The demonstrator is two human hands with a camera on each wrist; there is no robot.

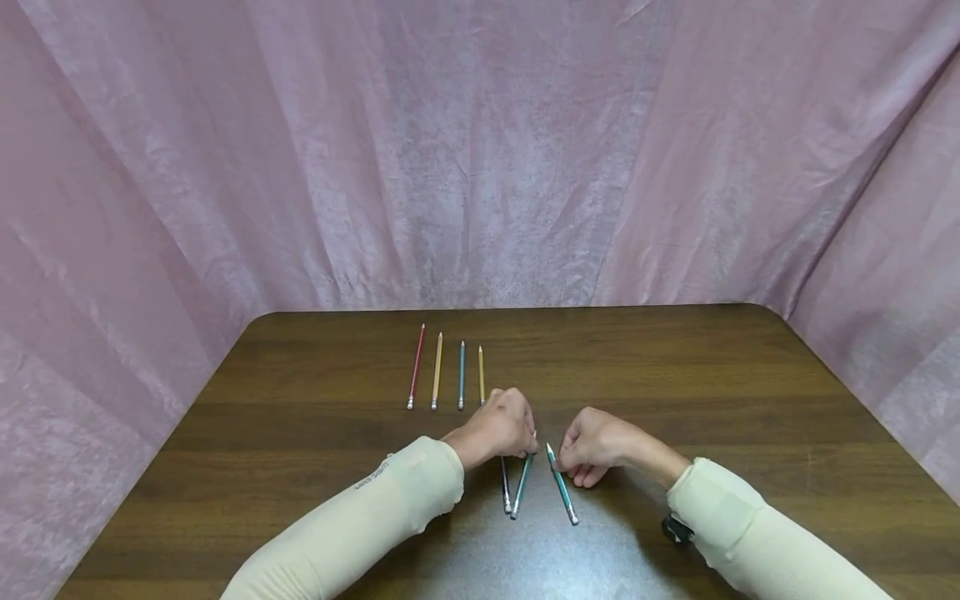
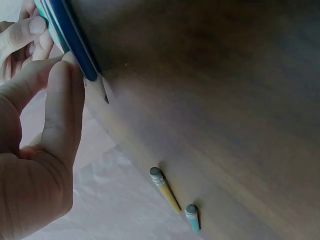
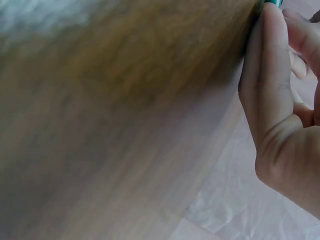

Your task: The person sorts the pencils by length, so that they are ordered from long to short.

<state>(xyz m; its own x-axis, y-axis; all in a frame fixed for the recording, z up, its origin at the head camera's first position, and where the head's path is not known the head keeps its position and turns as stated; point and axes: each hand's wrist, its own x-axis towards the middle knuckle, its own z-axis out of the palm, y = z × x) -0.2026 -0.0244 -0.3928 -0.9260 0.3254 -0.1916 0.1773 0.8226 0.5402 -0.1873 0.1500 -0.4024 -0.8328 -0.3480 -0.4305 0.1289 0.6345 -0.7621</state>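
Near the front middle of the table, my left hand [image 1: 504, 423] pinches a green pencil [image 1: 522, 483] by its upper part. Close along its left side lies a dark pencil [image 1: 506, 483], partly under the hand; in the left wrist view this dark blue pencil [image 2: 80, 42] shows its sharpened tip. To the right, my right hand [image 1: 596, 446] pinches another green pencil [image 1: 562, 487] between thumb and fingers, its tip pointing away and its eraser end towards me. Only a bit of that green pencil [image 3: 274, 2] appears in the right wrist view.
Farther back on the brown table [image 1: 675, 358], a red pencil [image 1: 416, 367], an orange-yellow pencil [image 1: 437, 371], a blue pencil [image 1: 461, 375] and a yellow pencil [image 1: 481, 375] lie in a row. My left hand covers the yellow one's near end. Pink curtains [image 1: 480, 167] surround the table.
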